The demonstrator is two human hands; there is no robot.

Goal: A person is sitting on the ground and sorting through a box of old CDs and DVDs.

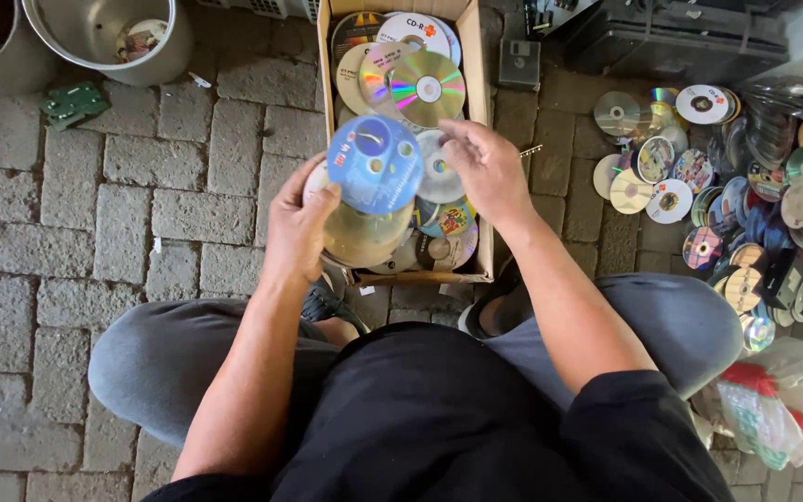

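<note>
I see left hand [297, 223] gripping stack of discs [360, 228], blue disc [375, 164] on top, centre of frame over cardboard box [476, 139]. Right hand [485, 167] half open, empty, just beside blue disc. Risk: top disc slides off stack, grip only at edge.

The left hand [297, 223] covers the near edge of the stack of discs [360, 232] it grips, and the blue disc [375, 165] on top hides the ones beneath, so their number cannot be told. The cardboard box [482, 139] is cut off at the top edge, and the right hand [485, 167] masks part of its contents. The loose pile of discs [745, 214] runs off the right edge, and the two metal pots [109, 37] are cropped at the top.
</note>
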